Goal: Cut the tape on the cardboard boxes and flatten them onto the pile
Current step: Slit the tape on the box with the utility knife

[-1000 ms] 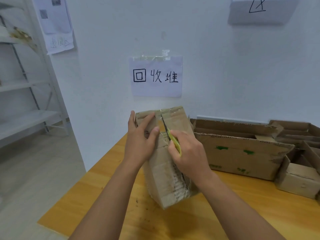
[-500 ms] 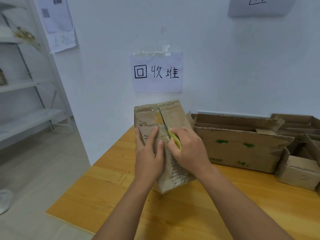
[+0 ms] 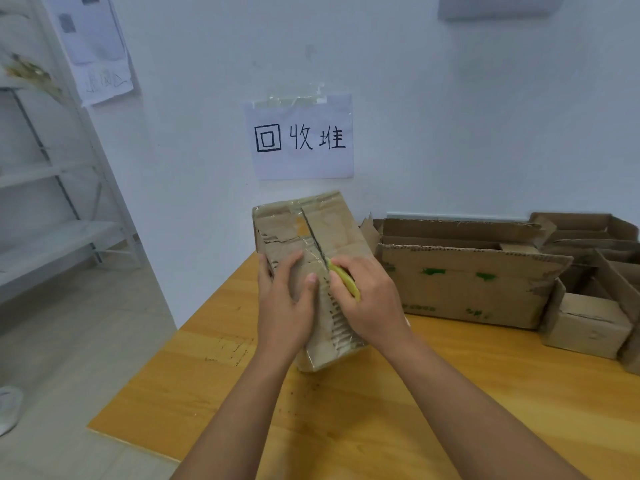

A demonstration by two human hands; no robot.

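Right hand [image 3: 370, 299] grips one cutter [image 3: 344, 280] on one box [image 3: 311, 237].

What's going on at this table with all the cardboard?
A person is cutting open a taped cardboard box that stands on the wooden table. The left hand steadies the box, while the right hand grips a yellow-handled cutter set in the taped centre seam. The seam looks slit above the blade; the part below is not yet cut. Opened cardboard boxes lie to the right, under a handwritten paper sign on the wall.
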